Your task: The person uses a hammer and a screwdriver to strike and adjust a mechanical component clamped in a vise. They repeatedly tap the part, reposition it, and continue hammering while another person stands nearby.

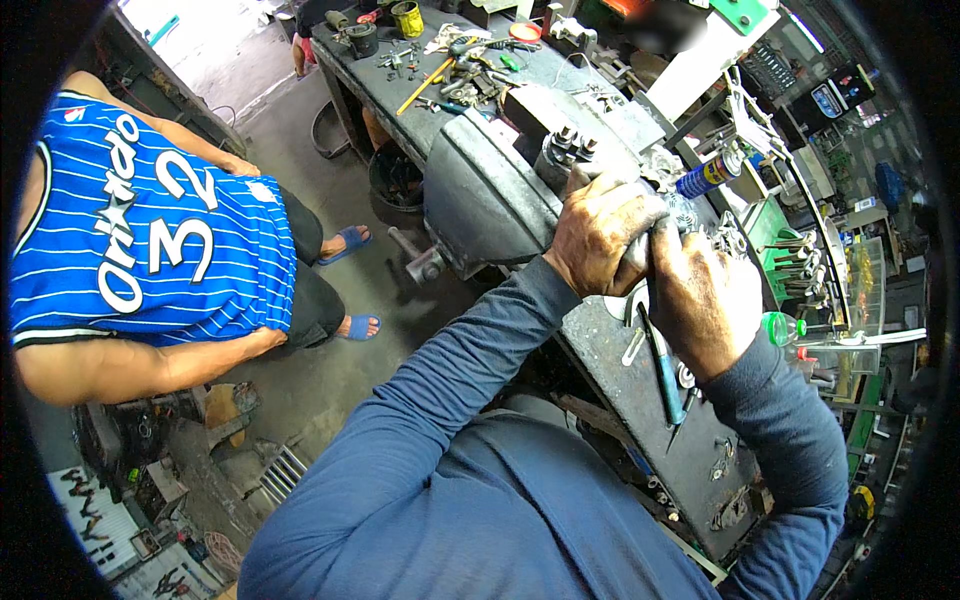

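My left hand [600,235] and my right hand [705,300] are close together above the workbench, fingers curled, the knuckles nearly touching. Whatever lies inside the grip is hidden by the fingers. Just beyond my left hand is a dark cylindrical metal part [566,152] with short studs on top, beside a large grey bench vise [485,190]. A shiny metal piece [682,212] shows past the fingertips. Below my right wrist, blue-handled pliers [665,370] rest on the bench. A blue spray can [708,174] lies tilted behind the hands.
A person in a blue striped jersey [170,230] stands at the left. Loose tools and a yellow can [407,19] cover the workbench top [390,95]. A green holder [775,250] with metal tools and a green-capped bottle [783,328] are at the right. A dark bucket [396,178] stands below.
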The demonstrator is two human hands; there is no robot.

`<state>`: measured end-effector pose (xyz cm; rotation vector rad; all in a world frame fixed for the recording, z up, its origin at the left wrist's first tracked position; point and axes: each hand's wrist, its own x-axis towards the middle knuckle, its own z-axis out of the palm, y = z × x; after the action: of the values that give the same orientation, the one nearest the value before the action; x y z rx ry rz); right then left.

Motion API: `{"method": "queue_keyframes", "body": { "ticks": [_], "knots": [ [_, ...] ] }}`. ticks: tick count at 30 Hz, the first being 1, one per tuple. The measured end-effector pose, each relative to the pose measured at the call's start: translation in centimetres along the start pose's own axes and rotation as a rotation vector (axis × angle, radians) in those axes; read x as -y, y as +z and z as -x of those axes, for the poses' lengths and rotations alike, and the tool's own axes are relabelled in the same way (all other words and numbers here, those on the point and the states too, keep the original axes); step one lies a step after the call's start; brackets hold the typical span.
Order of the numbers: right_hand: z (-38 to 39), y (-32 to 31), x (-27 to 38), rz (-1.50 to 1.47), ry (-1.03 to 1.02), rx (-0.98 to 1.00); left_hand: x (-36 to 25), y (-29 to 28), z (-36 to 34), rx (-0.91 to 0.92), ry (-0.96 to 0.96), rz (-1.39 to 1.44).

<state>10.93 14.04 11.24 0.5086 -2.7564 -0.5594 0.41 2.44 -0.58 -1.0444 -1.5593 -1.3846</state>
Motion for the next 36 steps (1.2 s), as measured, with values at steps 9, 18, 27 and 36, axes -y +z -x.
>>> {"method": "queue_keyframes", "body": {
  "ticks": [9, 18, 27, 36],
  "knots": [
    [-0.5, 0.6, -1.9, 0.02, -0.095, 0.055, -0.4, 0.5, -0.1, -0.07, 0.015, -0.08],
    [-2.2, 2.1, -6.0, -0.037, -0.277, -0.043, -0.2, 0.8, -0.8, 0.061, -0.069, -0.203],
    [-1.9, -1.8, -0.5, 0.146, -0.16, -0.028, 0.6, 0.2, 0.4, -0.046, -0.037, -0.038],
    [-3.2, -2.9, -2.7, 0.116, -0.287, 0.068, 0.0, 0.5, -0.1, -0.077, -0.064, -0.048]
  ]
}}
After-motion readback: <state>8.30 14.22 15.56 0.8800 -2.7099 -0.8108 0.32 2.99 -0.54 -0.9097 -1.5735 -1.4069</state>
